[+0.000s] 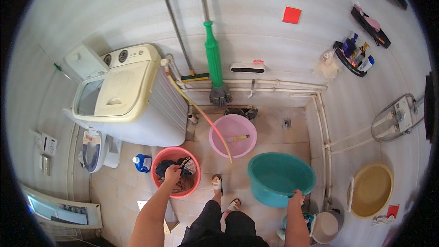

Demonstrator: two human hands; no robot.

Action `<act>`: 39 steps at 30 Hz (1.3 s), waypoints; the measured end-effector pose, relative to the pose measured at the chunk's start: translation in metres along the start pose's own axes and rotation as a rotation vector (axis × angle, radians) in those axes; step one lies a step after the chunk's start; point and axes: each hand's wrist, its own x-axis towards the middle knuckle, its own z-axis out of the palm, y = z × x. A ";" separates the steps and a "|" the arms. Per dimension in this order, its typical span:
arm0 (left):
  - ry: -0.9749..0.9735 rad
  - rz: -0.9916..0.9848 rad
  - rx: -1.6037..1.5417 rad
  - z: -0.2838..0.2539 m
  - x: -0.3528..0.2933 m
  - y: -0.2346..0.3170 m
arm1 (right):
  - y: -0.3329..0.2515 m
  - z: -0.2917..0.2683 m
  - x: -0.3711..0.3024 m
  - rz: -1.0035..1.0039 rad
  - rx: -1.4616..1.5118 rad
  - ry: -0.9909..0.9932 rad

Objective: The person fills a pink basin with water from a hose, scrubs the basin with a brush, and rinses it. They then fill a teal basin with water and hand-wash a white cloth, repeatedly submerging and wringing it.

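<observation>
The left hand (173, 172) is down inside the red tub (194, 187) and its fingers are pinched on the dark clothes (165, 168) that fill it. The right hand (296, 198) is well apart from the left one, and it is closed on the rim of the green tub (270, 192), on the side nearest the person.

Between the two hands are the person's feet in white sandals (217, 182) (one sandal sits just beside the red tub). Past the hands, farther from the person, is a pink tub (242, 148) with a yellow brush (237, 138) in it, and a yellow hose (201, 112) runs across it. To the left of the left hand stands a blue bottle (142, 162), and past that is a big washing machine (125, 93). To the right of the right hand a yellow tub (371, 190) leans by the wall. A green mop (214, 61) hangs on the far wall.
</observation>
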 end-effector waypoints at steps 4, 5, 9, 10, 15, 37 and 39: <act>0.000 0.057 -0.040 -0.015 -0.012 0.022 | 0.028 -0.013 0.018 0.047 0.293 -0.093; -0.011 0.058 -0.036 -0.020 -0.017 0.030 | 0.022 -0.018 0.000 0.088 0.224 -0.086; -0.028 0.199 0.120 -0.026 0.009 -0.009 | 0.033 -0.024 -0.017 0.151 0.189 0.016; -0.060 0.186 0.120 -0.031 0.002 0.010 | 0.048 -0.025 -0.004 0.144 0.239 0.068; -0.119 0.147 0.152 -0.059 0.027 0.002 | 0.083 -0.038 -0.012 0.175 0.485 -0.052; -0.307 0.249 0.312 -0.096 0.055 0.003 | 0.157 -0.089 -0.107 -0.095 0.305 -0.246; -0.302 0.273 0.358 -0.095 0.055 0.005 | 0.130 -0.087 -0.132 0.082 0.402 -0.160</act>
